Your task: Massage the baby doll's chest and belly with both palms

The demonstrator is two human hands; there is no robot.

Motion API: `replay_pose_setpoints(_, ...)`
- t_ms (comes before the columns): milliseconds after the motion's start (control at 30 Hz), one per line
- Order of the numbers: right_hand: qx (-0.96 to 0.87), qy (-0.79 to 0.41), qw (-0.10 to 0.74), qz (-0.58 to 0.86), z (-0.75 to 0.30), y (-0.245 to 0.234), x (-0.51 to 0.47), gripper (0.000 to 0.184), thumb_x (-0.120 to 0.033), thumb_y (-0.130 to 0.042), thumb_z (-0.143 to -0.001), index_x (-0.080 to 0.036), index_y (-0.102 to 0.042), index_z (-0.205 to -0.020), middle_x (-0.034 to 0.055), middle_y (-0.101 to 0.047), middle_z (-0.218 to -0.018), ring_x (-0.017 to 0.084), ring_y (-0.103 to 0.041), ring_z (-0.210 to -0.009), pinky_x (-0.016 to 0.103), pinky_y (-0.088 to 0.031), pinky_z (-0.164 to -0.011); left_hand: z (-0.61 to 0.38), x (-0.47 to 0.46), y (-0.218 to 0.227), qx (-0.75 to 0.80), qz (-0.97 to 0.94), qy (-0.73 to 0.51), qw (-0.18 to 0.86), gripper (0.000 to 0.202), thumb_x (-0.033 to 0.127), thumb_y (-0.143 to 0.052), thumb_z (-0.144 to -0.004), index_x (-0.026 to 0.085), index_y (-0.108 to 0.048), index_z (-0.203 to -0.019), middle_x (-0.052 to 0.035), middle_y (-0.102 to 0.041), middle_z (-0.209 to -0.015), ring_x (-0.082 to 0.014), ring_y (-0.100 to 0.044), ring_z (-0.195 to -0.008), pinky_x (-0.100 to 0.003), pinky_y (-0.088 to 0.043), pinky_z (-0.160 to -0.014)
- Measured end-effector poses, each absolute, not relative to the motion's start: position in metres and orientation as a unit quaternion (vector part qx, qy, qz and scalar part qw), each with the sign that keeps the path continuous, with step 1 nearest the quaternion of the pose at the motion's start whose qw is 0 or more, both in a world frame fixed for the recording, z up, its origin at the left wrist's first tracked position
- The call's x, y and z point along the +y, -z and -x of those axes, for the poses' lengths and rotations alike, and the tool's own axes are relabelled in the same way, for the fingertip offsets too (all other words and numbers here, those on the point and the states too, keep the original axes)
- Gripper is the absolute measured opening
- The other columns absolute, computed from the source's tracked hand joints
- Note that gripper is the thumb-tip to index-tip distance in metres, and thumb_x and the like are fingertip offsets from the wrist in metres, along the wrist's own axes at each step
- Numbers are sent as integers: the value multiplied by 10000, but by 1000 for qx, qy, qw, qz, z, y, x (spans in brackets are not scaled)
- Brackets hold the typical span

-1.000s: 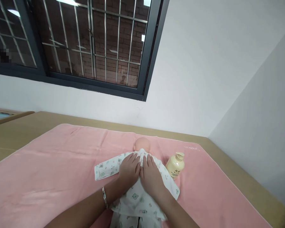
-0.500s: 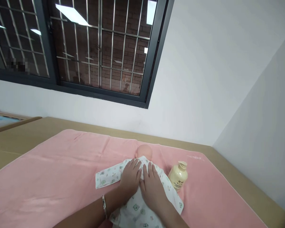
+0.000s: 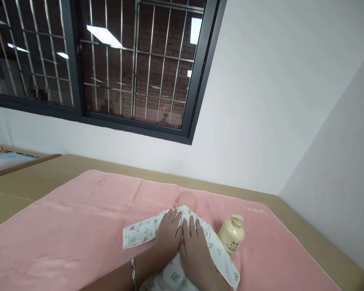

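Observation:
A baby doll lies on a pink mat, only its bald head showing above a white printed top. My left hand rests flat on the upper left of the top, fingers stretched toward the head. Beside it, my right hand lies flat on the same cloth, fingers slightly spread, the two hands nearly touching. One sleeve reaches out to the left and the other slants down to the right. A pale yellow pump bottle stands next to the right sleeve.
The pink mat covers much of a wooden surface. Behind it rises a white wall with a dark-framed barred window. At the far left is part of a wooden-edged bed or box with blue-white cloth.
The whole view has shifted, so the scene sits slightly lower and farther right. Both hands stay flat on the doll's top, with only slight movement.

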State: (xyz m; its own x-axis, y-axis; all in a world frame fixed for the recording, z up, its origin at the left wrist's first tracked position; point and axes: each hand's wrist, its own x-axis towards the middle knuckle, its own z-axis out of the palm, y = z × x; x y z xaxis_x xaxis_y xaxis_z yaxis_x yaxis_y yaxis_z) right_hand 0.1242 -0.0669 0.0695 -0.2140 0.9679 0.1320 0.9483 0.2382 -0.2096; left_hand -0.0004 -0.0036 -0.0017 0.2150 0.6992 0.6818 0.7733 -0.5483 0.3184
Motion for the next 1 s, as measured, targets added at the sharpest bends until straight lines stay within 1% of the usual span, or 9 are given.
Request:
replay_pose_setpoints(100,-784,-64,113,607,-127,-72,-67,615,-245,-373,-891,-152,-319,-1496,63,-221,-1566,318,-143,-1457,493,-154,-1189,-1,-6,9,-450,786,419,60,404,258,-339,-949,168,-577,-1263,-109,-588,-1323,-248,-509,-1257,-474,-438,-1045)
replay_pose_setpoints(200,-757,-78,130,635,-132,-74,-55,604,-210,-340,-883,-171,-352,-1485,43,-213,-1573,305,-169,-1454,474,-187,-1181,-2,-8,11,-449,786,421,61,403,255,-363,-937,177,-577,-1268,-107,-580,-1335,-260,-503,-1265,-484,-437,-1047)
replay_pose_setpoints(333,-731,-76,172,656,-135,-69,-43,555,-258,-274,-926,-187,-398,-1462,21,-244,-1568,277,-164,-1458,460,-163,-1186,-3,-4,5,-490,774,402,-8,428,301,-396,-925,180,-560,-1300,-105,-545,-1379,-276,-472,-1299,-497,-400,-1081)
replay_pose_setpoints(467,-714,-74,190,670,-133,-62,-42,566,-311,-274,-943,-158,-353,-1482,61,-230,-1572,264,-141,-1464,446,-145,-1187,-1,-1,0,-524,760,374,-86,508,369,-384,-929,154,-489,-1377,-106,-462,-1455,-285,-380,-1370,-504,-317,-1136)
replay_pose_setpoints(533,-706,-70,196,677,-132,-61,-44,576,-322,-286,-943,-145,-335,-1489,82,-211,-1577,262,-136,-1465,438,-139,-1187,0,-1,2,-521,761,373,-103,523,384,-376,-931,157,-469,-1393,-97,-432,-1479,-279,-341,-1394,-496,-281,-1156)
replay_pose_setpoints(633,-704,-64,194,680,-131,-61,-45,574,-330,-282,-946,-149,-338,-1488,85,-213,-1576,258,-146,-1463,434,-133,-1187,0,-2,6,-516,761,379,-108,526,399,-367,-935,164,-466,-1395,-88,-424,-1486,-272,-323,-1404,-491,-253,-1168)
replay_pose_setpoints(767,-713,-55,172,678,-131,-62,-46,575,-337,-279,-946,-148,-346,-1485,80,-241,-1567,257,-173,-1458,432,-139,-1188,1,-4,8,-510,764,384,-95,519,389,-368,-931,173,-467,-1393,-91,-431,-1481,-274,-336,-1396,-493,-252,-1162)
replay_pose_setpoints(833,-719,-49,163,674,-133,-61,-46,579,-352,-285,-946,-143,-353,-1482,82,-257,-1561,265,-189,-1453,435,-151,-1184,2,-5,4,-513,763,382,-90,517,382,-385,-920,174,-478,-1383,-101,-449,-1465,-280,-359,-1378,-490,-275,-1147)
replay_pose_setpoints(1000,-716,-58,177,672,-140,-55,-38,615,-394,-286,-949,-99,-326,-1488,99,-259,-1557,267,-210,-1447,433,-166,-1184,3,-1,-10,-566,732,369,-86,498,373,-426,-880,123,-542,-1294,-158,-575,-1296,-290,-514,-1214,-459,-394,-1042)
